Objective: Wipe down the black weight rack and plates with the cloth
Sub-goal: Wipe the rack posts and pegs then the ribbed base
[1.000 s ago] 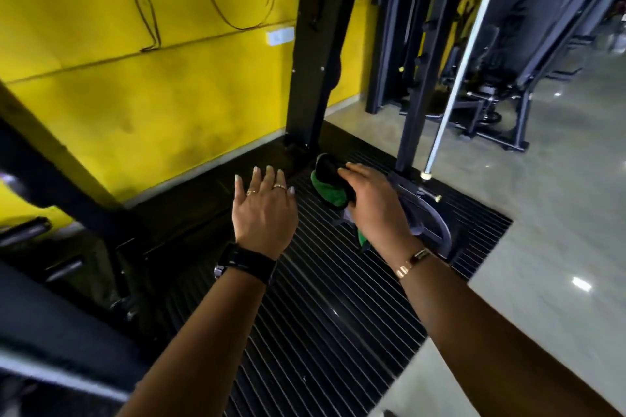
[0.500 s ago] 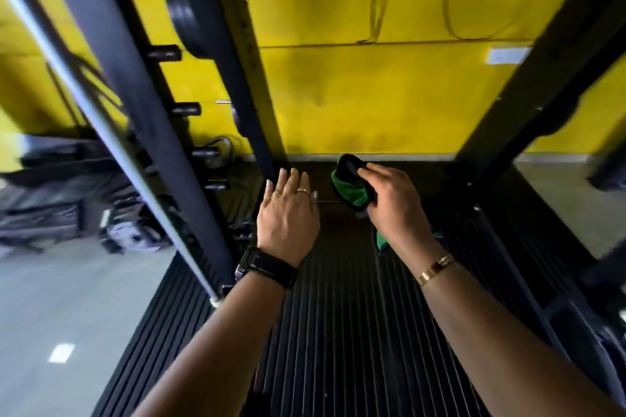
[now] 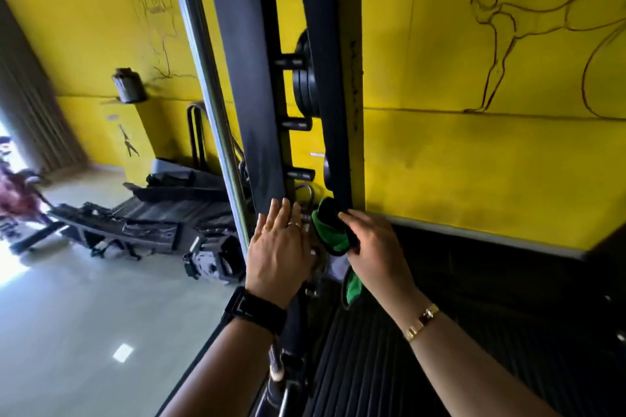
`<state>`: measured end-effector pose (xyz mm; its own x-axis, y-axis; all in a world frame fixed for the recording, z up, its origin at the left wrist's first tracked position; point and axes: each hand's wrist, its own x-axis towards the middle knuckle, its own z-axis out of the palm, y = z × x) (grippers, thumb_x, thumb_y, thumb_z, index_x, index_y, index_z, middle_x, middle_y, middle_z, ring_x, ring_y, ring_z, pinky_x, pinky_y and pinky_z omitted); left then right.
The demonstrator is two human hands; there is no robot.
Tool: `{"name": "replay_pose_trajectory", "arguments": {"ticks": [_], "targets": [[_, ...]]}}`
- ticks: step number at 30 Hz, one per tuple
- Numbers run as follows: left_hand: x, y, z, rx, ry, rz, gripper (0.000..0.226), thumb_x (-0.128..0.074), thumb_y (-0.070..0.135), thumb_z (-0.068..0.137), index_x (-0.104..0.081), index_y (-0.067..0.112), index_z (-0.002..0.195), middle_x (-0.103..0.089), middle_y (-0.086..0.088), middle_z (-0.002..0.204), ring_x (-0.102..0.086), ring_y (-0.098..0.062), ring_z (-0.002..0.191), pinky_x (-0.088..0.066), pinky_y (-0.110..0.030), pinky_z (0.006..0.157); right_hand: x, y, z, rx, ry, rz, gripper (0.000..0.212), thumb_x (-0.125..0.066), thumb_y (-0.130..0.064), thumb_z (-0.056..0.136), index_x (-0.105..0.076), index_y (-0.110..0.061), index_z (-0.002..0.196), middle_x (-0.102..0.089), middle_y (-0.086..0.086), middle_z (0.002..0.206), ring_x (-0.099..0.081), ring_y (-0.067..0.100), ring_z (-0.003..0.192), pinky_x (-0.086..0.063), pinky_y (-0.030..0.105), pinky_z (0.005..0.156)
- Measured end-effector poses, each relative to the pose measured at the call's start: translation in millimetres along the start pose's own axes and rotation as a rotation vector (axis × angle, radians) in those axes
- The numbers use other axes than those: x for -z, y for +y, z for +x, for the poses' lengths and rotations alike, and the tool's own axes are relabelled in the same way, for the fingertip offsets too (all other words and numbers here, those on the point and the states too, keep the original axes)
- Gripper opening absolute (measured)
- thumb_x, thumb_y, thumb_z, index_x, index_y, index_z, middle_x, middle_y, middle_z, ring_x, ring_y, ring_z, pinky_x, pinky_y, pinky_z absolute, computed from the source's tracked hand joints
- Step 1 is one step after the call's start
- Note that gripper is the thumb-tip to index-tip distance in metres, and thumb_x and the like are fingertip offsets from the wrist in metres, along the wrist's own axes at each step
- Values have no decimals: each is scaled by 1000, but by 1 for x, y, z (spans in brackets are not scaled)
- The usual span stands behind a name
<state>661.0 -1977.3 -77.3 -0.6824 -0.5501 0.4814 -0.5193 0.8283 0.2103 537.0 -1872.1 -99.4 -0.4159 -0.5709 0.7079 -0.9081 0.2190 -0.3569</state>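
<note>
Right hand (image 3: 376,247) grip closed on the cloth (image 3: 330,230) at the rack (image 3: 250,78) rear post's foot, left hand (image 3: 277,247) flat-open against front post — cloth may snag a peg (image 3: 291,61) (plates (image 3: 305,78) higher up), yanking free.

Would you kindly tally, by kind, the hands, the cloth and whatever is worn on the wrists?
hands: 2 (left hand, right hand)
cloth: 1
watch: 1
bracelet: 1
total: 5
</note>
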Motion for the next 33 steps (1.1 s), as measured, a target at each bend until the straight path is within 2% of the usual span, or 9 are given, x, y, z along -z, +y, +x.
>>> {"name": "replay_pose_trajectory", "arguments": {"ticks": [3, 6, 9, 12, 17, 23, 25, 29, 33], "targets": [[7, -22, 45, -75, 177, 67, 59, -26, 34, 94, -60, 1, 128, -58, -19, 134, -49, -34, 131, -30, -46, 108, -16, -11, 47, 32, 88, 53, 71, -78, 18, 53, -65, -1, 120, -69, 13, 109, -63, 33, 98, -54, 41, 90], [33, -37, 90, -163, 325, 121, 52, -33, 30, 94, -63, 0, 125, -61, -18, 130, -53, -34, 126, -38, -52, 104, -25, -25, 100, 87, 213, 85, 72, -78, 17, 57, -63, -4, 125, -67, 10, 112, -60, 30, 102, -52, 35, 91], [70, -41, 131, -240, 453, 172, 51, -33, 29, 96, -61, 0, 127, -59, -17, 132, -51, -34, 129, -35, -52, 106, -20, -36, 151, 130, 335, 93, 70, -77, 15, 61, -62, -3, 126, -66, 11, 116, -57, 27, 105, -50, 33, 94], [109, -39, 165, -294, 558, 213, 52, -30, 29, 97, -56, 0, 132, -56, -18, 136, -48, -34, 132, -28, -52, 109, -4, -49, 200, 196, 437, 64, 67, -77, 14, 61, -62, -1, 125, -65, 14, 117, -46, 22, 106, -38, 23, 95], [172, -33, 222, -315, 691, 332, 56, -25, 32, 99, -52, 1, 137, -48, -17, 144, -37, -32, 140, -26, -51, 116, 35, -68, 283, 353, 572, 20, 61, -74, 11, 66, -62, 0, 124, -65, 15, 118, -42, 22, 106, -45, 35, 92], [260, -25, 282, -353, 960, 576, 52, -29, 28, 98, -53, 0, 136, -51, -19, 141, -38, -35, 139, -20, -50, 116, 87, -91, 373, 501, 787, 16, 53, -62, 3, 68, -64, 2, 121, -66, 16, 114, -41, 23, 101, -34, 24, 88], [286, -28, 296, -343, 1039, 609, 54, -27, 27, 98, -50, -1, 138, -49, -20, 143, -35, -36, 140, -18, -51, 116, 106, -101, 397, 543, 873, 13, 51, -61, 0, 70, -64, 2, 121, -65, 17, 114, -41, 24, 103, -34, 27, 90], [310, -34, 319, -257, 1059, 567, 60, -27, 27, 94, -40, -3, 144, -34, -22, 153, -24, -37, 145, -14, -49, 118, 140, -127, 447, 652, 958, -113, 50, -64, 1, 70, -63, 2, 121, -63, 18, 115, -55, 43, 100, -35, 32, 90], [298, -41, 341, -224, 1063, 568, 62, -38, 22, 92, -30, -8, 146, -15, -22, 159, -13, -35, 148, -20, -47, 118, 156, -154, 486, 586, 956, -286, 50, -64, -5, 77, -61, -10, 127, -59, 13, 125, -52, 44, 108, -45, 52, 85]]}}
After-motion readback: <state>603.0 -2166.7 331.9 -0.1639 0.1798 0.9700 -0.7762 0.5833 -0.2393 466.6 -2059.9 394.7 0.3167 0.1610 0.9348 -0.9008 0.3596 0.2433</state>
